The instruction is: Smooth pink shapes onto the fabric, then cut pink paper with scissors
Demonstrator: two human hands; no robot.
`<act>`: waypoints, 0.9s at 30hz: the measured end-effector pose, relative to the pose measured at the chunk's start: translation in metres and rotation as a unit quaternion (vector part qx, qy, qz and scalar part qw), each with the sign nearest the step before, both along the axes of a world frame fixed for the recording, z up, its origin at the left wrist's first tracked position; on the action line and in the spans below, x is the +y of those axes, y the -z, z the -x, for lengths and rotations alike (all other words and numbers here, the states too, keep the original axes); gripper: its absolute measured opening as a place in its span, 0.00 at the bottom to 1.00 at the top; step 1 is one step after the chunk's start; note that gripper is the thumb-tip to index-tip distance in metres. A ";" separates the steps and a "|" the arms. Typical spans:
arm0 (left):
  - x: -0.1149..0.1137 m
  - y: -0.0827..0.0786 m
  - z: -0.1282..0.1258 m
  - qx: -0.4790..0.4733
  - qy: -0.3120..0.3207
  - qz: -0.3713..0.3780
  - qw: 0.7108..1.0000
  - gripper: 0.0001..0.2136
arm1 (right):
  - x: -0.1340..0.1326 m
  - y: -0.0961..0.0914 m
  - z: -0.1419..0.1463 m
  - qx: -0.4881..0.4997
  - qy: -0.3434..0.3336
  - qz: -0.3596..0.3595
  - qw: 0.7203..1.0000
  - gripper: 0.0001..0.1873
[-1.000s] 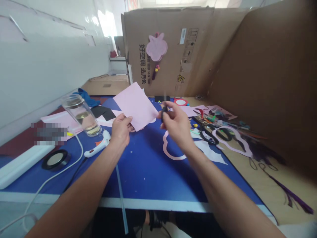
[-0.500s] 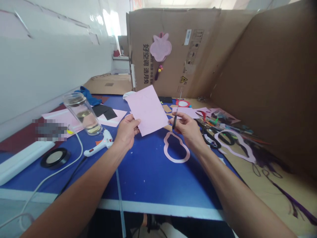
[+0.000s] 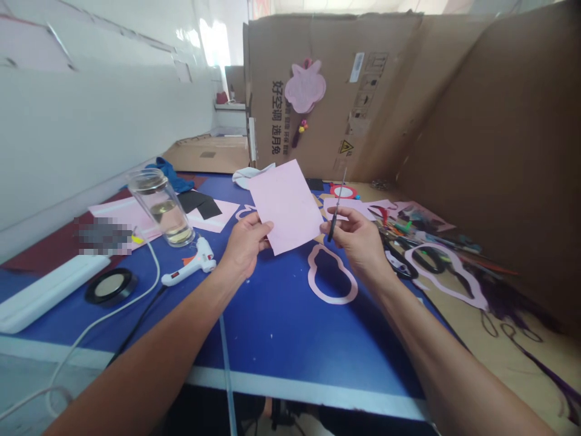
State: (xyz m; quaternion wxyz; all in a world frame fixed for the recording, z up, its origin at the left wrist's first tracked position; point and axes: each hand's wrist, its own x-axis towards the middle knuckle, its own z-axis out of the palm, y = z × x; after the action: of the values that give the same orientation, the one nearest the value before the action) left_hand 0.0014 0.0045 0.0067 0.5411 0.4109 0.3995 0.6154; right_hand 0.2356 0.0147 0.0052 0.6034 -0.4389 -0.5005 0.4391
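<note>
A plain pink sheet of paper [image 3: 288, 209] is tilted up above the table, its lower left edge pinched between the thumb and fingers of my left hand [image 3: 249, 241]. My right hand [image 3: 356, 236] is closed around the dark handles of a pair of scissors [image 3: 336, 221], with the blades pointing up and away. The scissors stand just right of the sheet, apart from it. Below and between my hands lies a pink gourd-shaped paper outline [image 3: 313, 281] on the blue tabletop [image 3: 281, 345].
At left are a glass jar [image 3: 166, 212] with liquid, a white glue gun [image 3: 190, 266], black tape [image 3: 110, 286] and a white power strip [image 3: 49, 297]. Another pink outline [image 3: 472, 284] and tools lie at right. A cardboard panel [image 3: 390, 121] carrying a pink ornament [image 3: 305, 88] stands behind.
The whole view has shifted, so most things appear slightly further right. Both hands keep their holds on the sheet and the scissors.
</note>
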 end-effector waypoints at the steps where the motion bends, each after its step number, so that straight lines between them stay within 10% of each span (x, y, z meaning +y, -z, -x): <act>1: 0.000 0.000 0.000 0.004 0.003 -0.001 1.000 0.13 | 0.000 0.000 0.000 0.000 0.000 0.000 1.000 0.30; 27: -0.002 0.005 -0.004 -0.002 0.046 0.015 0.999 0.13 | -0.001 0.000 0.001 -0.003 -0.004 0.003 1.000 0.31</act>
State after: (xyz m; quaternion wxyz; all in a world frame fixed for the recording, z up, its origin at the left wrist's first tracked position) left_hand 0.0057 0.0021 0.0018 0.5761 0.4195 0.3881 0.5844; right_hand 0.2346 0.0134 0.0052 0.5988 -0.4404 -0.5024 0.4417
